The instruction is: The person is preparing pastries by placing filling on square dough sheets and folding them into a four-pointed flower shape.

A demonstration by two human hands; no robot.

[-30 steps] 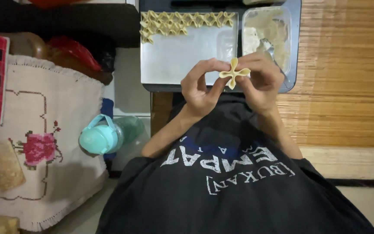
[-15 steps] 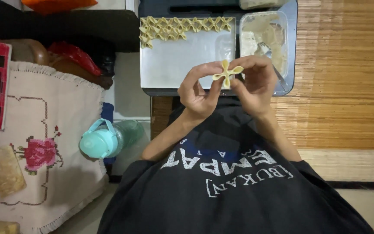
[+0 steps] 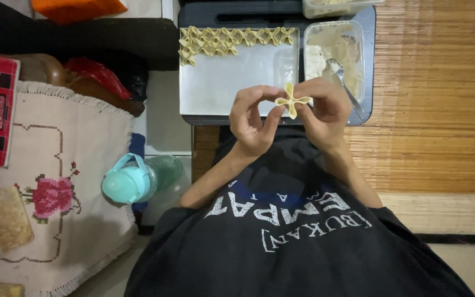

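Pale yellow dough piece (image 3: 291, 100) — four-lobed, cross-shaped — pinched above the tray.

The tray (image 3: 221, 88) lies ahead of the hands, with folded dumplings (image 3: 232, 39) along its far edge. The tub (image 3: 333, 55), spoon (image 3: 344, 82) inside, sits right of it. The bottle (image 3: 138, 179) lies to the left.

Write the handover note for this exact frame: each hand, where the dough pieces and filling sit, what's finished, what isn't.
Left hand and right hand: both pinch one folded dough piece, cross-shaped, held in the air over the metal tray.
Done: a row of shaped pieces lies along the tray's far edge, with a few more at its left end.
Filling tub is right of the tray, a spoon resting in it.
Left: the held piece is not yet on the tray; most of the tray is bare.
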